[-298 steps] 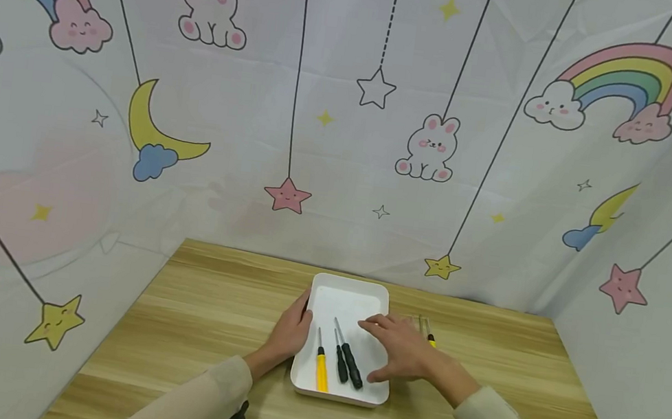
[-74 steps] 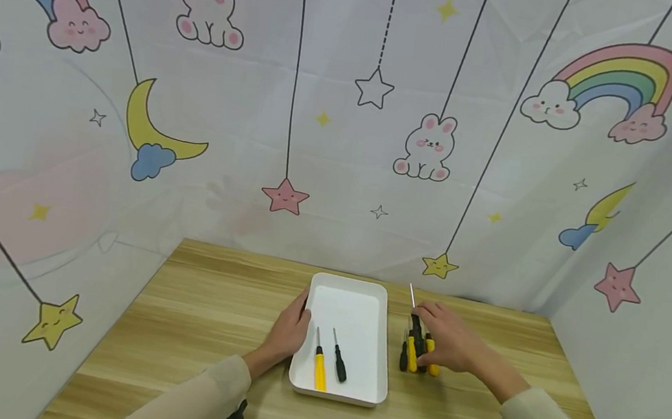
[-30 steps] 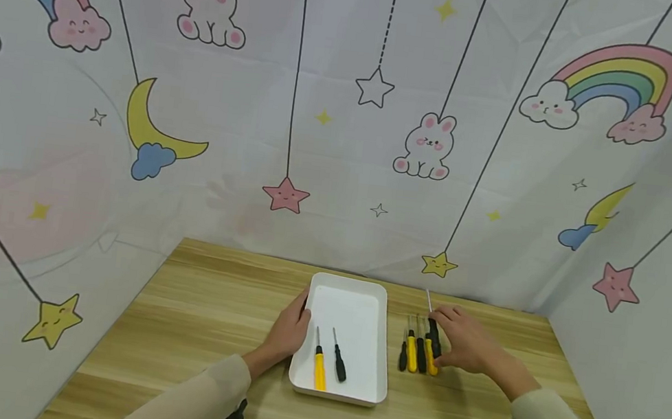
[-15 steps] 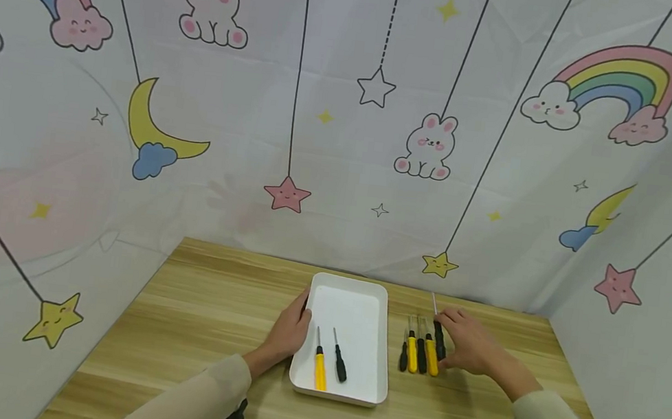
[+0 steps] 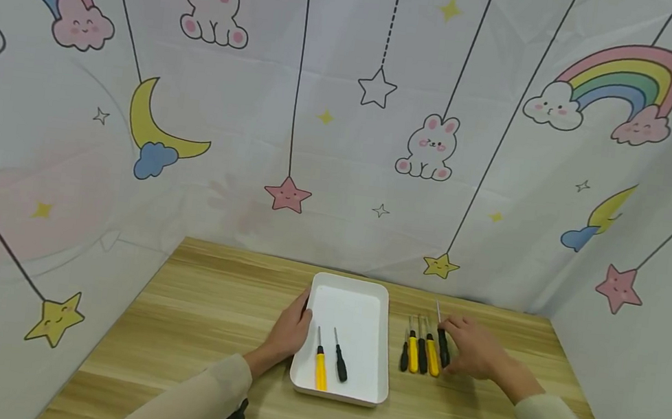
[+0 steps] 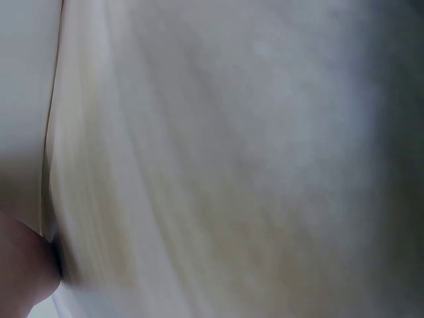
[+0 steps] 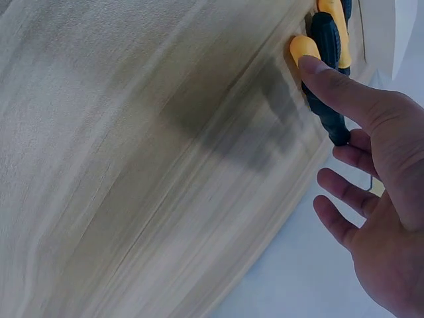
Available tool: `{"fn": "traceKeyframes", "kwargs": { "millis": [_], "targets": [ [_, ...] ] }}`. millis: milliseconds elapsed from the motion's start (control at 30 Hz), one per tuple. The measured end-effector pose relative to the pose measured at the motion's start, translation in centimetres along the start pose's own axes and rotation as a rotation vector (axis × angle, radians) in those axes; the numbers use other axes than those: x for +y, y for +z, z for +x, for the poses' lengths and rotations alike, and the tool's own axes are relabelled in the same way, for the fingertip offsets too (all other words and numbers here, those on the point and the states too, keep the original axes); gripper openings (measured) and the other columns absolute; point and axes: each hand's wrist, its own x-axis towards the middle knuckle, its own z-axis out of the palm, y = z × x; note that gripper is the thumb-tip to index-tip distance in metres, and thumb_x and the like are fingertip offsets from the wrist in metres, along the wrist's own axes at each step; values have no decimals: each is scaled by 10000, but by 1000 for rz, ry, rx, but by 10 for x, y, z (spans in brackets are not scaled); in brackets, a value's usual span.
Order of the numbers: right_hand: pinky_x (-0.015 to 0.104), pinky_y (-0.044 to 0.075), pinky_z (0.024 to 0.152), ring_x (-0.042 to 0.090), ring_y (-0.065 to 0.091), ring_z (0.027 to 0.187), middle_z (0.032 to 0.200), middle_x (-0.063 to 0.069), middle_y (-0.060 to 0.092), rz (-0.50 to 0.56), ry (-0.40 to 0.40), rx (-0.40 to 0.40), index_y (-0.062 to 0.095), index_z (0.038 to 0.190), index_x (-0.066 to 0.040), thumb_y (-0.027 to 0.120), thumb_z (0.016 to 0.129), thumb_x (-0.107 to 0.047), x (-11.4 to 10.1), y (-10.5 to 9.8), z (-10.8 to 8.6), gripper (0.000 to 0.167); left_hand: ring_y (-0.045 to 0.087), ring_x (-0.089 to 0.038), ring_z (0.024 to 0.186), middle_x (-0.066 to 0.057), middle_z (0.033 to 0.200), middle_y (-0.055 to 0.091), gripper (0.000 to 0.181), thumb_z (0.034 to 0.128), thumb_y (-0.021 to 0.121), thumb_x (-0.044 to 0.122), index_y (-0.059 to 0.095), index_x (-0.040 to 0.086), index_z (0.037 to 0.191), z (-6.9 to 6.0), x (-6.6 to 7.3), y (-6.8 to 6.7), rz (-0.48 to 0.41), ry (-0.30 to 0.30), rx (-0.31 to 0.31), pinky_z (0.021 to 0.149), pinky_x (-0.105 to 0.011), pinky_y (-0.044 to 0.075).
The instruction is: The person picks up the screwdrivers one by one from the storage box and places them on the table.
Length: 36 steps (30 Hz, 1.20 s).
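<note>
My left hand (image 5: 288, 328) holds the left wall of a white tray (image 5: 352, 396), with the thumb at the rim. In the tray lie a yellow-handled screwdriver (image 5: 320, 370) and a small black screwdriver (image 5: 341, 368). Between thumb and fingertips, my right hand (image 5: 472, 349) pinches a larger black screwdriver (image 5: 443, 347) by its handle, shank pointing away, at the right end of a row. In the right wrist view the right hand (image 7: 391, 159) has its thumb by the handle (image 7: 329, 119), its lower fingers spread. The left wrist view is mostly blurred.
Beside the tray the row has a small black screwdriver (image 5: 404, 357), a yellow one (image 5: 413, 354), a black one (image 5: 421, 356) and another yellow one (image 5: 432, 357), handles toward me. Behind the wooden table (image 5: 222, 279) hangs a patterned white cloth (image 5: 228, 114).
The larger black screwdriver has left the tray in my right hand, passed over the row, and over the last second shifted right and nearer to the row's right end. The left hand stays put.
</note>
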Motion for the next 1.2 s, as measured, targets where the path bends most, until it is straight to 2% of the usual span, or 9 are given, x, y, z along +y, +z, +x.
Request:
{"fn": "traceKeyframes", "kwargs": {
  "millis": [200,767,1200],
  "targets": [
    [639,492,1042,461,564,1285,1426,202,600,-8,-5,-20,618,1407,-9,998,689,-438,1,7,-1,919,299,-363,1566,-223,1695,312,544,1133,393,86,271,-64,1641,0,-1,0,6,-3,-3,1272,-532,255],
    [659,489,1024,451,573,1237,1372,182,608,82,3,-67,632,1375,-17,1001,694,-383,3,13,-4,856,318,-368,1558,-223,1687,332,541,1129,392,76,280,-60,1640,1,-1,2,18,4,10,1267,-535,266],
    [655,491,1031,465,539,1276,1437,193,574,114,36,-114,607,1427,-25,984,725,-378,2,12,-4,872,322,-367,1557,-214,1688,335,543,1129,398,82,281,-56,1642,0,-1,1,13,-6,10,1267,-533,268]
  ]
}}
